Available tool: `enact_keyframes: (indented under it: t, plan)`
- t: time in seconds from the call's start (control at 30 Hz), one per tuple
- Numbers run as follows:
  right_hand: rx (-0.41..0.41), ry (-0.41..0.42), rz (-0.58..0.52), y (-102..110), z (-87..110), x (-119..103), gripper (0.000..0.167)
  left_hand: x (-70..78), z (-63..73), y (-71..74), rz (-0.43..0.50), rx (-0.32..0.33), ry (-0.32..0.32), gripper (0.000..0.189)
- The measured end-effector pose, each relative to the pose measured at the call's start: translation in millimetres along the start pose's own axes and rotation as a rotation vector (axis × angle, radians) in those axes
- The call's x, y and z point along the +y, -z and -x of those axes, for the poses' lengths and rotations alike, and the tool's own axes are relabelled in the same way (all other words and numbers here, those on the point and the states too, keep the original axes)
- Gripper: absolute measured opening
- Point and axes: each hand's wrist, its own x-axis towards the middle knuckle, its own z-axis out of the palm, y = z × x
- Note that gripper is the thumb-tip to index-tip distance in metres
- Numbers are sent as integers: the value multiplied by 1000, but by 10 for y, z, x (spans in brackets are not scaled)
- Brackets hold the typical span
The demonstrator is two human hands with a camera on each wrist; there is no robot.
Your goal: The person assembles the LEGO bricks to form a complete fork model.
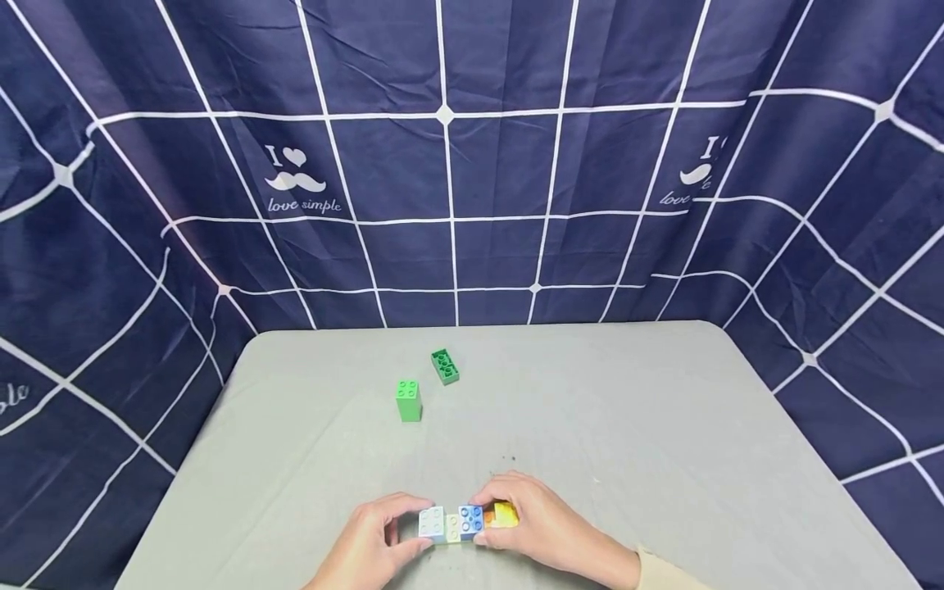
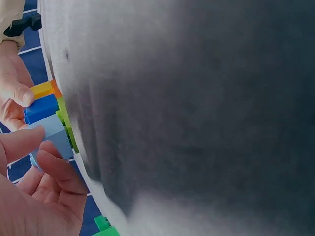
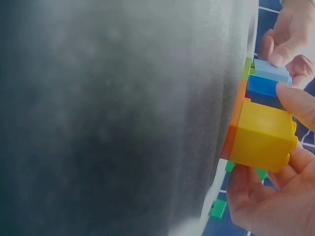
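My left hand pinches a light blue building brick between thumb and fingers. This brick sits on a lime green flat brick. Beside it on the same row stands a darker blue brick, which my right hand pinches at its front and back sides. A yellow brick rises from an orange flat brick at the right end, under the arch of the right hand. In the left wrist view, the lime and orange pieces lie end to end along the tabletop.
Farther back on the grey table, left of the middle, a tall bright green brick stands upright. Behind it lies a dark green brick with its hollow underside up. A dark blue, white-lined curtain surrounds the table's back and sides.
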Motion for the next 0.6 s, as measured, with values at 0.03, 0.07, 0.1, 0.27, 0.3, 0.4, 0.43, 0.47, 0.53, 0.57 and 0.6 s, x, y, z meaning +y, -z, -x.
enact_keyframes:
  t: [0.03,0.07,0.1,0.27,0.3,0.4,0.43,0.47,0.53,0.57,0.6]
  plan:
    - [1,0,0,0,2,1,24,-1,-3,-1,-8,0,-13,34]
    - [2,2,-1,1,3,2,24,-4,-6,-1,-17,-2,-27,34]
    - [2,3,-3,2,4,3,24,-6,-13,-1,-30,-6,-44,33]
    - [10,20,5,-5,12,13,25,8,-47,-3,-58,-35,-71,32]
    - [10,21,7,-6,12,13,25,13,-55,-1,-61,-40,-66,31]
    - [8,14,1,-5,16,12,25,23,-66,3,-61,-51,-56,31]
    - [8,10,-4,-2,17,12,25,21,-70,4,-63,-53,-62,31]
    - [8,7,-9,1,17,12,25,20,-72,4,-64,-54,-68,31]
    - [7,4,-22,3,16,11,25,11,-71,1,-65,-54,-87,30]
    - [6,5,-24,1,16,13,25,6,-68,0,-66,-53,-97,30]
    - [5,6,-28,-1,15,14,25,1,-65,0,-70,-51,-107,30]
